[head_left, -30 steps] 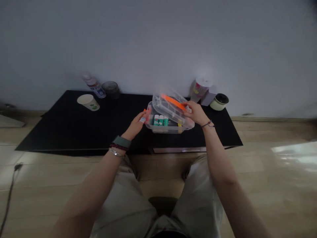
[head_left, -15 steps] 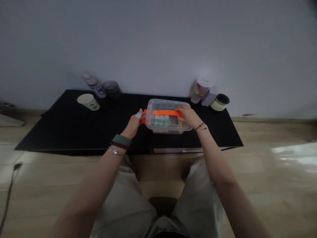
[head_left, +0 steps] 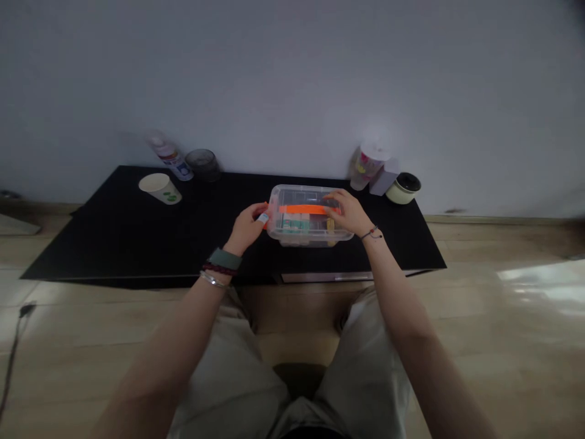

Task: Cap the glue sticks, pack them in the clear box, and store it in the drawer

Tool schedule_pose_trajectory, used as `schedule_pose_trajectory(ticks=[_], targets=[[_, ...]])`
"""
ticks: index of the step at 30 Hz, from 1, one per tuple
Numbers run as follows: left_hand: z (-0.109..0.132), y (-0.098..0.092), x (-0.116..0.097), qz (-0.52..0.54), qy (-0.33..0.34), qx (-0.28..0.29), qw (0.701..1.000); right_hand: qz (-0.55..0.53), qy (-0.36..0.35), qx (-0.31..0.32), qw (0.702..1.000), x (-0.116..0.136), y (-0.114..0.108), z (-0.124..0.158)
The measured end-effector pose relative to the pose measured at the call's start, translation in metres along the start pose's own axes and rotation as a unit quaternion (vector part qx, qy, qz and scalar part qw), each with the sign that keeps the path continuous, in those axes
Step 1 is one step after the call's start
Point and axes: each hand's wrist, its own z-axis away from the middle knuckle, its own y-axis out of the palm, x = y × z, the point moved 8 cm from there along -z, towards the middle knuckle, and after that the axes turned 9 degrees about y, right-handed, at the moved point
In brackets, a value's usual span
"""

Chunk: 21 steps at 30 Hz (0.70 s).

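Note:
A clear plastic storage box (head_left: 297,228) with a closed lid and an orange handle (head_left: 301,209) rests on the black cabinet top (head_left: 219,225). Small teal-and-white packages and something yellow show through its walls. My left hand (head_left: 249,227) is at the box's left end, fingers closed about the orange latch (head_left: 267,213); a white-blue wrap is around one digit. On the lid's right part lies my right hand (head_left: 348,213), fingers apart across the handle's right end. The latch on the right side is hidden under that hand.
Left on the cabinet are a paper cup (head_left: 159,188), a spray can (head_left: 170,157) and a dark translucent cup (head_left: 203,164). Back right hold a lidded plastic cup (head_left: 367,166), a pale box (head_left: 384,177) and a cream jar with black lid (head_left: 404,188). A wall rises behind.
The fingers of my left hand have shifted at the latch, with the wrapped digit now lower against it. My right hand's fingers have spread a little on the lid. The box stays nearly in place.

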Motion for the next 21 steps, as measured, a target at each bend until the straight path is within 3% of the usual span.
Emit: schedule_pose_trajectory(ticks=[4,9,14,21], targets=[[-0.007,-0.004,-0.027,-0.117,0.093,-0.030,0.988,0.018,0.046,-0.050,0.998,-0.019,0.000,0.001],[-0.023,0.020,-0.040,-0.089,0.151,-0.004,0.985,0.023,0.080,-0.032,0.996,-0.033,0.016,0.001],[-0.027,0.040,-0.031,-0.084,0.155,0.036,0.984,0.006,0.107,0.013,0.994,-0.037,0.025,0.000],[-0.021,0.039,-0.024,-0.103,0.122,0.045,0.986,0.011,0.115,0.025,0.993,-0.035,0.027,-0.001]])
